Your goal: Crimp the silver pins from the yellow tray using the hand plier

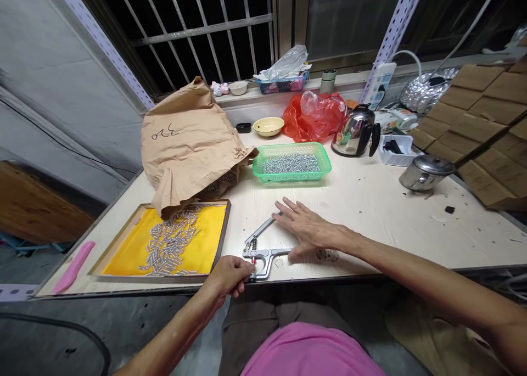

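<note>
A silver hand-press plier (267, 252) with a spring and a red-tipped jaw lies at the table's front edge, its two handles spread apart to the right. My left hand (230, 274) is closed in a pinch at the jaw; whatever sits between the fingertips is too small or hidden to name. My right hand (307, 228) is spread open over the handles, fingers at the end of the upper handle and thumb by the lower one. Left of the tool, many small metal pins (171, 247) lie in a yellow-lined shallow tray (117, 261).
A large brown paper bag (189, 140) leans over the tray's back edge. Behind the tool stands a green basket (325, 170) of small metal parts. Farther back are a red plastic bag (298, 121), a kettle (352, 134) and a lidded pot (426, 173). A pink-handled object (74, 269) lies left.
</note>
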Demonstrator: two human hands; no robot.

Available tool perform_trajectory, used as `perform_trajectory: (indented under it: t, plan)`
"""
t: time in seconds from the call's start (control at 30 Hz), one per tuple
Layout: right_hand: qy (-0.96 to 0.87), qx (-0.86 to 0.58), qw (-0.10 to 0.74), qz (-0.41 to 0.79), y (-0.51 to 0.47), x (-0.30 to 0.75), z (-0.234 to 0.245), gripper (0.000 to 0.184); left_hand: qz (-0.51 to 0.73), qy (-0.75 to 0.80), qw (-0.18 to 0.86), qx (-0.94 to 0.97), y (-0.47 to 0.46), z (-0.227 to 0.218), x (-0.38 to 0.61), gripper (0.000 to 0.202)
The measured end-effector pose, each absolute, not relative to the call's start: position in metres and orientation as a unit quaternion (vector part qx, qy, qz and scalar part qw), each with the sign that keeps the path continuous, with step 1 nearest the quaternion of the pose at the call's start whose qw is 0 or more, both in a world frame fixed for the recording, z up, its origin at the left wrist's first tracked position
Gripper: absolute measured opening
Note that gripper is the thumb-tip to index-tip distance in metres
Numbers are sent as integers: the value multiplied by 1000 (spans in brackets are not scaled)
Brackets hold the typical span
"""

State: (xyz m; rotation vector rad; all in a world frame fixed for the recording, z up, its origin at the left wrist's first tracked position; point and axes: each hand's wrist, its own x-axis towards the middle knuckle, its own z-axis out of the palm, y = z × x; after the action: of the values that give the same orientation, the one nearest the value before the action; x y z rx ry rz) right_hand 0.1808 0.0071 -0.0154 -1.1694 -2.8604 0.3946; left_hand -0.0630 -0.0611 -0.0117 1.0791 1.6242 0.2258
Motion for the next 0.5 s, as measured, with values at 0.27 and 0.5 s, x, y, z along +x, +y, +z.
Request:
perform_trajectory:
  t: [0.27, 0.5]
  plan:
    - [-931, -346, 19, 115, 19, 181, -15, 100, 110, 697, 548, 448, -63, -16, -65, 44]
    - [-933, -349, -1, 91, 23, 172, -8, 83, 100, 702, 546, 445, -63, -14, -62, 47]
